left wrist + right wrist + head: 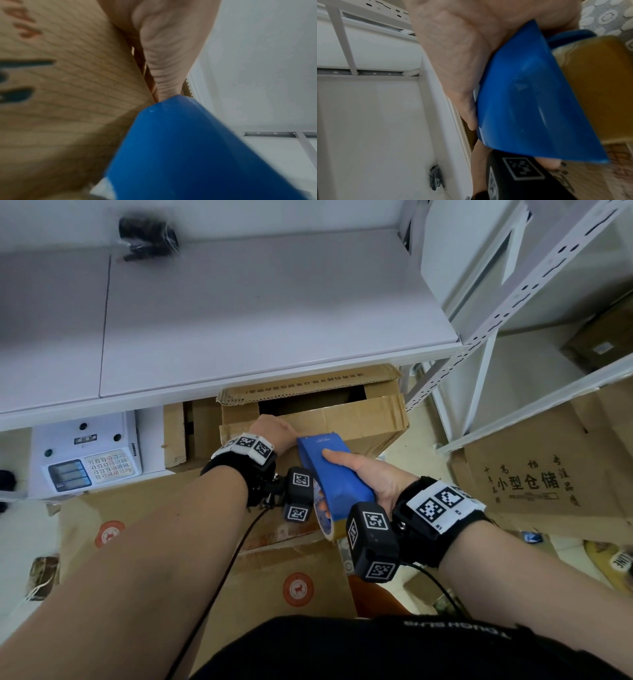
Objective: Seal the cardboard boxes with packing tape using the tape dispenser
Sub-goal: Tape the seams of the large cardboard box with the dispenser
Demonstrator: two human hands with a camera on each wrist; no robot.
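Note:
A brown cardboard box (359,419) sits under the white shelf with its far flaps partly up and a dark gap in its top. My left hand (274,428) holds the near-left flap, with the fingers hidden past the knuckles. In the left wrist view the creased palm (163,47) lies against the corrugated cardboard (60,94). My right hand (363,474) grips the blue tape dispenser (329,470), thumb on top, with its nose touching the box's near edge beside the left hand. The brownish tape roll (330,523) hangs below the handle. The dispenser (530,101) and roll (599,88) fill the right wrist view.
A white shelf board (239,320) overhangs the box and carries a black bundle (147,236). A white electronic scale (85,457) stands to the left. Flattened cartons with red logos (298,589) lie in front, and a printed carton (534,484) lies to the right. Perforated shelf uprights (513,285) stand at right.

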